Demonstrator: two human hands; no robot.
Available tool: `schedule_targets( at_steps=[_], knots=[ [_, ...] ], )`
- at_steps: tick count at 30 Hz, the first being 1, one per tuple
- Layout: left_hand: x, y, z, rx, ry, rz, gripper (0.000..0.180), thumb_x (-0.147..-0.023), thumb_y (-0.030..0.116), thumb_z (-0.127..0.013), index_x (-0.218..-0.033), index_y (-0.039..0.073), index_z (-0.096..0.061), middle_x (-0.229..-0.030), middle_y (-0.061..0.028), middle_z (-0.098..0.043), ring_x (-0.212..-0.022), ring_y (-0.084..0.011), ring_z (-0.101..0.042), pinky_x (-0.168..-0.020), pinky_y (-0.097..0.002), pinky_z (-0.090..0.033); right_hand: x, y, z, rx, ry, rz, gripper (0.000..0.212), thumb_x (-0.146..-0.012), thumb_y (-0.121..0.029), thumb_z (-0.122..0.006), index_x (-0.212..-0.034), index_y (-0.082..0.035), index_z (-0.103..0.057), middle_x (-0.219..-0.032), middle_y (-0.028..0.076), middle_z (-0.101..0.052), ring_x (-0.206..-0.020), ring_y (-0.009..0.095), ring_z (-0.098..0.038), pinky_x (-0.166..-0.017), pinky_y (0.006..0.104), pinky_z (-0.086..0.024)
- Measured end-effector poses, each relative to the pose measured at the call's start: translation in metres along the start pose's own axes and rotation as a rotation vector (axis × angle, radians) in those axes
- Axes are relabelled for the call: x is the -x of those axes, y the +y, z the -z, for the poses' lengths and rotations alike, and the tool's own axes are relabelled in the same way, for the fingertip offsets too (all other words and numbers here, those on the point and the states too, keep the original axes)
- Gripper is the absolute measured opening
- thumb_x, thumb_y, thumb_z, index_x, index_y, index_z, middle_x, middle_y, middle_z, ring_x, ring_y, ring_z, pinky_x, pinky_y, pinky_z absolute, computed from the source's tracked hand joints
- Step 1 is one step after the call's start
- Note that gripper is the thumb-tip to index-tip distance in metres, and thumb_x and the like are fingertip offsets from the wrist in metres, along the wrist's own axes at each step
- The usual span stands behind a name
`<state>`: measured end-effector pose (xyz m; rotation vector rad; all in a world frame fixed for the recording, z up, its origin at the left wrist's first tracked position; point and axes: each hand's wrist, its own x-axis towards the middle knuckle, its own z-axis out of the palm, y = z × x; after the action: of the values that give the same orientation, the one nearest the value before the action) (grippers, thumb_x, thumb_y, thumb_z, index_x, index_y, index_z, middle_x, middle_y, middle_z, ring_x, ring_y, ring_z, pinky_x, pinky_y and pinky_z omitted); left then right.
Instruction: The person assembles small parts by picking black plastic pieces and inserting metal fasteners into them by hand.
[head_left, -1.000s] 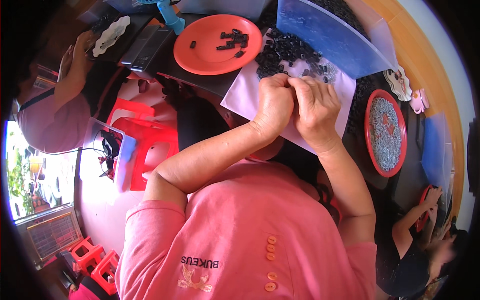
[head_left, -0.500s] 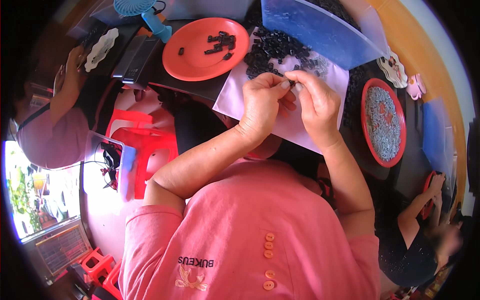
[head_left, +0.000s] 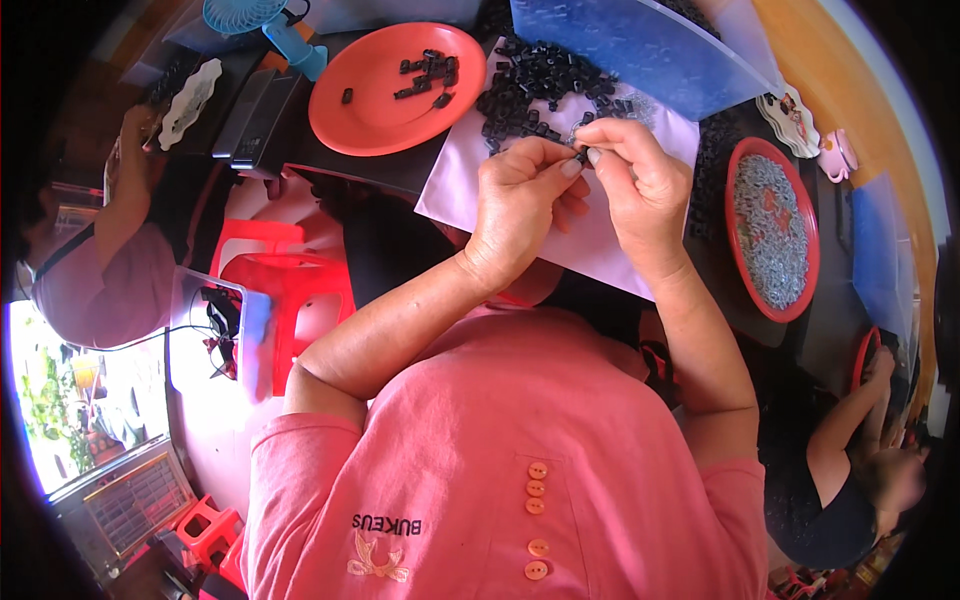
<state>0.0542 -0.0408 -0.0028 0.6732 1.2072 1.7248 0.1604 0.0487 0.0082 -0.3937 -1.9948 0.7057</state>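
Observation:
My left hand (head_left: 515, 205) pinches a small black plastic part (head_left: 582, 157) between thumb and forefinger. Facing it, my right hand (head_left: 640, 190) has thumb and forefinger closed at the same part; anything small in that pinch is too tiny to make out. Both hands are above a pale pink cloth (head_left: 450, 195) on the table. Just beyond the fingertips lies a heap of black plastic parts (head_left: 550, 80), with some clear or silvery small pieces (head_left: 635, 105) at its right side.
Left of the heap, a red plate (head_left: 350, 125) carries several black parts. On the right, a red plate (head_left: 735, 250) holds many small silvery metal pieces. A translucent blue bin (head_left: 640, 55) stands behind. A blue fan (head_left: 290, 45) is far left. Co-workers sit at both sides.
The view has shifted slightly, moving the plates and heap a little in the picture. My right forefinger has lifted and bent a little; both hands stay together at the small black part.

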Motion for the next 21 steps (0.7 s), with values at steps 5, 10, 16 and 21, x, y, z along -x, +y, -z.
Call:
schedule_targets(
  at_steps=[5, 10, 16, 21],
  knots=[
    [0.003, 0.002, -0.004, 0.001, 0.026, -0.006, 0.010, -0.094, 0.007, -0.060, -0.093, -0.003, -0.062, -0.073, -0.0082, -0.065, -0.057, -0.0125, -0.061, -0.044, -0.0227, -0.046, 0.002, -0.004, -0.004, 0.005, 0.076, -0.001, 0.025, -0.079, 0.012, -0.055, -0.094, -0.004, -0.065, -0.081, 0.007, -0.070, -0.066, 0.017, -0.067, -0.059, 0.0279, -0.052],
    [0.003, -0.001, -0.005, 0.015, 0.062, -0.018, 0.008, -0.093, 0.004, -0.060, -0.092, -0.003, -0.062, -0.071, -0.0071, -0.064, -0.056, -0.0114, -0.060, -0.042, -0.0221, -0.044, 0.000, -0.007, 0.000, 0.034, 0.026, -0.026, 0.024, -0.078, 0.013, -0.053, -0.092, -0.003, -0.065, -0.081, 0.008, -0.071, -0.071, 0.017, -0.069, -0.063, 0.0268, -0.054],
    [0.003, -0.002, 0.000, -0.020, 0.012, -0.036, 0.007, -0.093, 0.003, -0.059, -0.092, -0.003, -0.062, -0.072, -0.0068, -0.064, -0.057, -0.0116, -0.060, -0.043, -0.0223, -0.045, -0.014, -0.010, 0.013, -0.052, -0.170, -0.106, 0.022, -0.078, 0.012, -0.054, -0.091, -0.002, -0.065, -0.080, 0.009, -0.071, -0.075, 0.017, -0.071, -0.065, 0.0262, -0.055],
    [0.004, -0.001, 0.001, -0.020, -0.001, -0.030, 0.007, -0.093, 0.003, -0.059, -0.093, -0.003, -0.061, -0.073, -0.0070, -0.064, -0.057, -0.0119, -0.061, -0.044, -0.0223, -0.045, -0.018, -0.009, 0.016, -0.009, -0.212, -0.010, 0.023, -0.079, 0.012, -0.054, -0.092, -0.003, -0.066, -0.079, 0.009, -0.071, -0.074, 0.018, -0.071, -0.065, 0.0267, -0.055]
  ],
)
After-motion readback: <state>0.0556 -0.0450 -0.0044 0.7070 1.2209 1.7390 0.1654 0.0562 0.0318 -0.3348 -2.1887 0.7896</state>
